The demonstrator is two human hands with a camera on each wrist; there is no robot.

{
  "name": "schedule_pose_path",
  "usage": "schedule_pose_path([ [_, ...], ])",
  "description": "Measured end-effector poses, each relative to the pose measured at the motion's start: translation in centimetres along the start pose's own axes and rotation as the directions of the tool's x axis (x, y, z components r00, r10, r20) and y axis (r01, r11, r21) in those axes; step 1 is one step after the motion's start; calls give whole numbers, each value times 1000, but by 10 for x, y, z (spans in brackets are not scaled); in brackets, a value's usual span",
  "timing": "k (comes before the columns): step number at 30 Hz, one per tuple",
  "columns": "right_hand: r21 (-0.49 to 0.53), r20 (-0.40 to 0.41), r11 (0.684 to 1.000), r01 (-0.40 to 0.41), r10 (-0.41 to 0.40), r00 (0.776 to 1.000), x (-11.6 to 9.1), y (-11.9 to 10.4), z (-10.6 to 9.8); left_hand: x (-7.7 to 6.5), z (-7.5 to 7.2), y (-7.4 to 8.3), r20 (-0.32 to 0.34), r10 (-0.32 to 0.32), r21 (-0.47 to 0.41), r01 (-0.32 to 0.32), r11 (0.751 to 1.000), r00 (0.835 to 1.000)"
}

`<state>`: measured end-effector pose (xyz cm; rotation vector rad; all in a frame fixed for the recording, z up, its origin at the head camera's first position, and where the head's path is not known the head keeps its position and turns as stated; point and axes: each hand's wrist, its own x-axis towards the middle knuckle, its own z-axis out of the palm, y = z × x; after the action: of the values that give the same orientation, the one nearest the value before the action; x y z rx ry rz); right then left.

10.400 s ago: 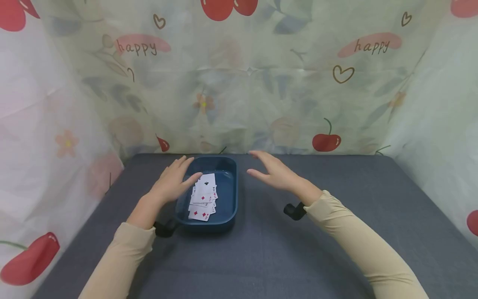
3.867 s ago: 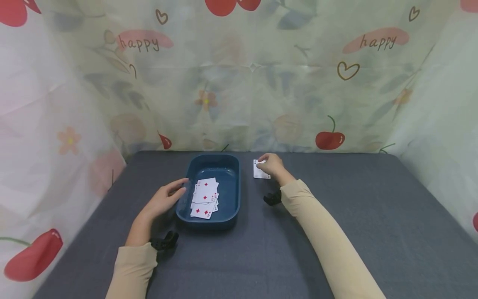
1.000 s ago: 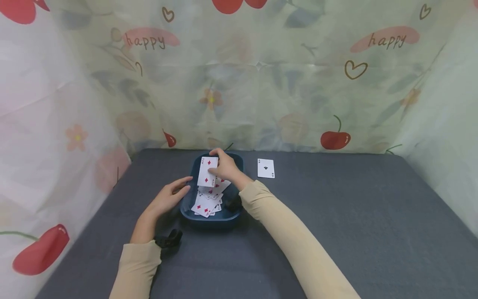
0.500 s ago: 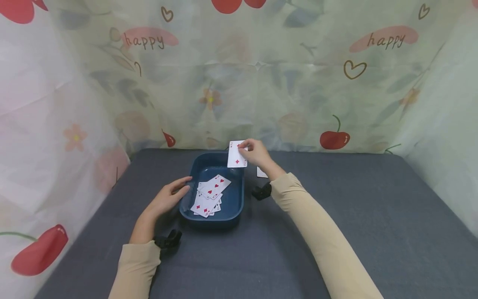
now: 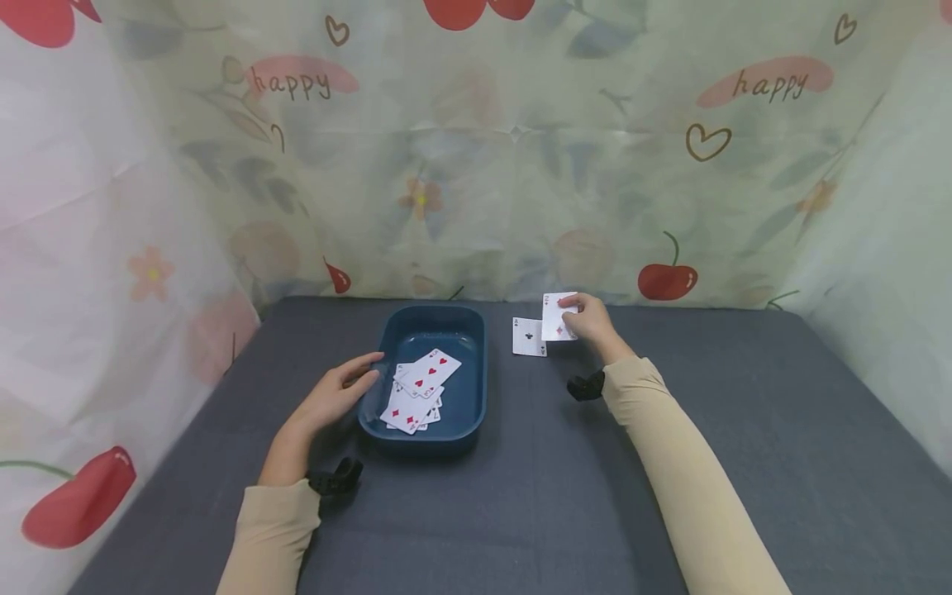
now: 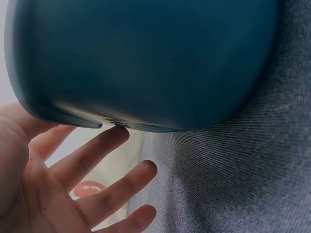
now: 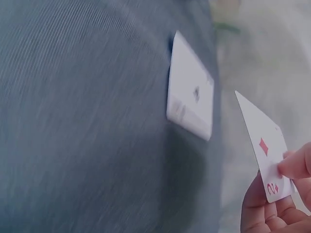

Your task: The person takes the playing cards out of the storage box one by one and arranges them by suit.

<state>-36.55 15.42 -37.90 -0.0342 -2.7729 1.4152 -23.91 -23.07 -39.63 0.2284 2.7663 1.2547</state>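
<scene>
In the head view my right hand [image 5: 595,325] pinches a two of diamonds [image 5: 554,314] between thumb and fingers, above the table. Just left of and below it, an ace of clubs [image 5: 526,336] lies face up on the cloth, its right edge overlapped in view by the held card. My left hand [image 5: 333,395] is at the left side of the blue bin [image 5: 478,413], fingers loosely extended. In the left wrist view a fingertip [image 6: 119,135] touches or nearly touches the bin's wall. Inside the bin lies a loose pile of playing cards, a heart card [image 5: 429,373] on top.
A dark grey cloth [image 5: 506,512] covers the table. Patterned curtains [image 5: 513,207] stand along the back and both sides. A black wrist camera [image 5: 586,386] sits at the right wrist, another camera [image 5: 338,478] at the left.
Over the last second my right hand has lifted the two of diamonds out of the bin and carried it right, past the ace laid down earlier. The left hand stays at the bin.
</scene>
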Motion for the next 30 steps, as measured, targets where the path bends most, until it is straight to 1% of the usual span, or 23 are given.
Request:
schedule_pose_path([
  [1,-7,-1,1000,-23,23,1000,2,5,-2,0,0,0,-1,-1,-2,1,1000,1000],
  [3,-35,-14,999,-40,40,999,11,23,-2,0,0,0,-1,-2,-2,2,1000,1000],
  [5,-11,-3,999,-32,32,999,13,37,-2,0,0,0,0,-4,-3,4,1000,1000],
  [8,6,-45,1000,29,-29,999,54,90,8,0,0,0,2,-7,-2,7,1000,1000],
  [10,16,-37,999,27,-27,999,70,111,11,0,0,0,2,-13,-3,13,1000,1000],
  [12,-6,-48,1000,5,-5,999,94,136,16,0,0,1,3,-16,-2,16,1000,1000],
  [13,-4,-27,1000,-17,17,999,95,137,15,0,0,1,4,-21,-2,21,1000,1000],
  [15,6,-30,1000,-17,17,999,97,143,16,0,0,2,6,-25,-3,25,1000,1000],
  [16,15,-44,1000,-4,5,999,103,149,18,0,0,2,7,-28,-3,28,1000,1000],
  [18,29,-39,1000,10,-9,999,109,159,19,0,0,3,9,-35,-5,35,999,999],
  [20,19,-83,999,37,-35,996,118,170,23,0,1,3,10,-38,-4,38,999,999],
  [22,-17,-91,1000,7,-8,996,121,173,26,0,1,3,9,-39,-4,39,999,999],
  [24,-39,-92,999,-21,17,996,119,170,27,-1,0,3,6,-36,-5,36,999,999],
  [25,-49,-118,998,-30,24,993,118,169,29,-1,0,3,5,-33,-5,33,999,999],
  [26,-50,-115,998,-25,19,993,115,167,28,-1,0,3,4,-31,-7,31,999,1000],
  [27,-53,-95,998,-43,37,995,110,161,27,-1,0,3,3,-30,-8,30,1000,1000],
  [29,-55,-97,998,-43,38,995,105,156,25,-1,0,2,4,-30,-10,30,999,1000],
  [30,-46,-78,998,-45,41,996,101,153,23,0,0,2,5,-32,-11,32,999,999],
])
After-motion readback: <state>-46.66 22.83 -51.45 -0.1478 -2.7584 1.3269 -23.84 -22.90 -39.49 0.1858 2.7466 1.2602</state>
